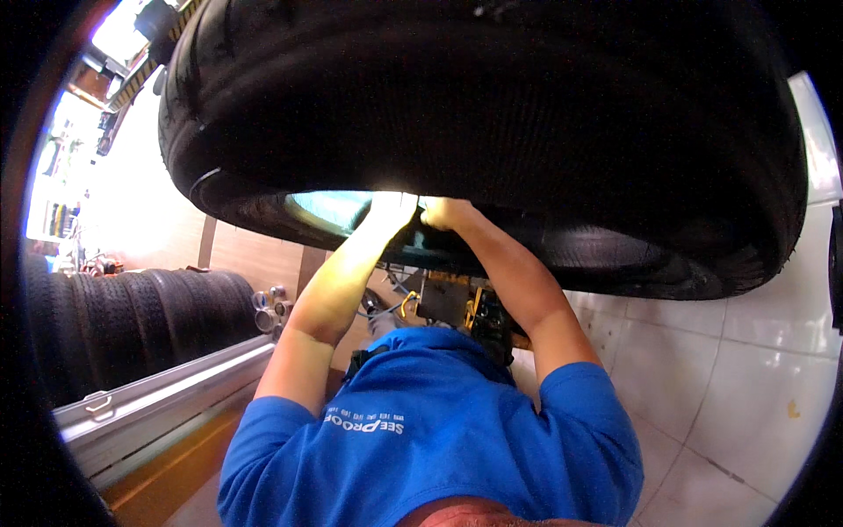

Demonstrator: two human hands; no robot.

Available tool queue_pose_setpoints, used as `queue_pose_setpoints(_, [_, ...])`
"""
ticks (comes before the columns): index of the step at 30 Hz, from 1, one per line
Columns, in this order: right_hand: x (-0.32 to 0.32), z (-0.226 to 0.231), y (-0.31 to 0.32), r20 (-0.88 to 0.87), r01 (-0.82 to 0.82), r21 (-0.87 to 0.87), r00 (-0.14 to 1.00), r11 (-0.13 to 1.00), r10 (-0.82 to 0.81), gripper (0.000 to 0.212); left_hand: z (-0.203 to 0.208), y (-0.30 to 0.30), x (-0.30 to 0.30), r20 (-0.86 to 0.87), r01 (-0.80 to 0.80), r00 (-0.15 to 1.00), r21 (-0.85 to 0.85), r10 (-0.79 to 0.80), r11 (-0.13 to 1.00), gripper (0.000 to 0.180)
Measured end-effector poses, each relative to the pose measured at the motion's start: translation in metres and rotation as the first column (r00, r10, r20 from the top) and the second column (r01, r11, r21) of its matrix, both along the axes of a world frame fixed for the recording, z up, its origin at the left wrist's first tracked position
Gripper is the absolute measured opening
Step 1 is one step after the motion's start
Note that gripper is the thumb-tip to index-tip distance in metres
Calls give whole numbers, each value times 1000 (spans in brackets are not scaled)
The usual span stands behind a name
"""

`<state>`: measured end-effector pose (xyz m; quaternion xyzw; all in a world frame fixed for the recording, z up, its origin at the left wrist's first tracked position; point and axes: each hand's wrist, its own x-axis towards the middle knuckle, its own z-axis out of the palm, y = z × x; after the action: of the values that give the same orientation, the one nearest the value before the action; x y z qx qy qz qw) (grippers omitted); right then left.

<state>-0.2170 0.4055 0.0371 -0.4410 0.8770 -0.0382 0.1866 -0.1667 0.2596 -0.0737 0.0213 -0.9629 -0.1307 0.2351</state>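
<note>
A large black tire (483, 105) spans the upper part of the head view, right in front of me. Both my arms reach up to its lower opening. My left hand (393, 209) is inside that opening, washed out by bright light, and its fingers are hard to make out. Close beside it, my right hand (445, 213) has its fingers curled in against the tire's inside. Whatever lies between those fingers is hidden. A pale, bluish lit patch (329, 209) shows on the tire's inner surface left of my hands.
Several black tires (149, 312) stand in a row at the left, behind a long silver metal rail (184, 382). Small round containers (268, 312) sit at the row's near end. Below my hands are dark equipment (443, 297) and a yellow hose (408, 304). White floor tiles (676, 369) lie at right.
</note>
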Motion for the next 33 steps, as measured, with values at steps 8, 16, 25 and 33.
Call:
queue_pose_setpoints(8, [-5,-50,-1,-254,7,-146,966,989,-44,60,15,-1,-6,244,-17,970,20,11,1000,33])
queue_pose_setpoints(16, [-16,-59,12,-5,153,-211,988,965,-158,66,61,16,-2,370,17,928,58,-38,998,32])
queue_pose_setpoints(25, [-4,2,4,119,213,-86,972,973,-202,61,49,9,-8,410,60,911,-47,-36,997,34])
queue_pose_setpoints(33, [-2,-48,7,-303,59,-156,947,986,-105,66,24,10,-3,90,-66,994,14,64,998,30])
